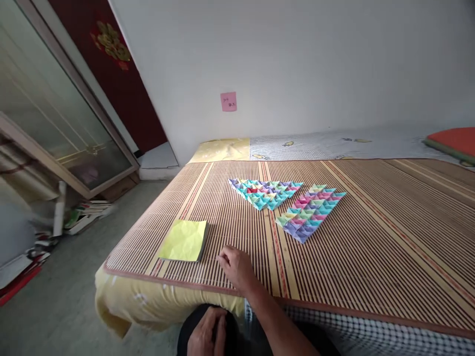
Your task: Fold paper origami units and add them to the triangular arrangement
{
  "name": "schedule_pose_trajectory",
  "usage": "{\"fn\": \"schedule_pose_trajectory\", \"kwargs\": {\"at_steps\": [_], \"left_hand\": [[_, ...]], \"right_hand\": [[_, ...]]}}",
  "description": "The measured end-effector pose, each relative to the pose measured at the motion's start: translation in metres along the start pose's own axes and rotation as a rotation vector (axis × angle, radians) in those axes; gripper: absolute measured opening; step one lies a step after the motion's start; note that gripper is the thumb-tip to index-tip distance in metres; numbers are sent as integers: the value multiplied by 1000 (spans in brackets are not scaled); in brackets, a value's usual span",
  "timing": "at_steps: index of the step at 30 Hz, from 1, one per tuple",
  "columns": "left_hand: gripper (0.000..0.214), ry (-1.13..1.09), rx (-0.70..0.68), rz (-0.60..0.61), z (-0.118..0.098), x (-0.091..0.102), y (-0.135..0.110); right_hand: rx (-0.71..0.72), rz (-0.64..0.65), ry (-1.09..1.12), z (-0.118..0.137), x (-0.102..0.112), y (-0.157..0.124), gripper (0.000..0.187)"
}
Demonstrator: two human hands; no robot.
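My right hand (236,268) rests on the striped bamboo mat (230,227) near its front edge, its fingers curled in, with nothing seen in them. My left hand (208,332) lies over my dark-clad knee below the bed's edge, a gap showing between thumb and fingers. Left of my right hand, and apart from it, is a stack of square yellow paper (183,241) with a creased top sheet. Beyond my hands lie two groups of small folded paper pieces in several colours: a triangular group (265,192) and a slanted four-sided group (310,212) to its right.
A pink note (228,101) with writing sticks to the white wall. Patterned bedding (297,147) runs along the wall, with an orange cushion (454,142) at far right. On the left stand a glazed panel (63,99) and books (87,217) on the floor.
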State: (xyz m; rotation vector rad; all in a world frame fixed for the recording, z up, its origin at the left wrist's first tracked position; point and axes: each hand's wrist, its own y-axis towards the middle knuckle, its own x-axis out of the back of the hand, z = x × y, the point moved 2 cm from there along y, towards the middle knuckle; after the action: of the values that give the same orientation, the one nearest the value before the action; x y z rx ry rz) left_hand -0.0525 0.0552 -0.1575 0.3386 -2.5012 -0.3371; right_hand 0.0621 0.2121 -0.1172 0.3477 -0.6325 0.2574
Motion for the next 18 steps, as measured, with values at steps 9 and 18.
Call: {"fn": "schedule_pose_trajectory", "kwargs": {"at_steps": [9, 18], "left_hand": [[26, 51, -35, 43, -12, -3, 1], [22, -86, 18, 81, -11, -3, 1]], "right_hand": [[198, 62, -107, 54, -10, 21, 16], [233, 276, -380, 96, -65, 59, 35]]}}
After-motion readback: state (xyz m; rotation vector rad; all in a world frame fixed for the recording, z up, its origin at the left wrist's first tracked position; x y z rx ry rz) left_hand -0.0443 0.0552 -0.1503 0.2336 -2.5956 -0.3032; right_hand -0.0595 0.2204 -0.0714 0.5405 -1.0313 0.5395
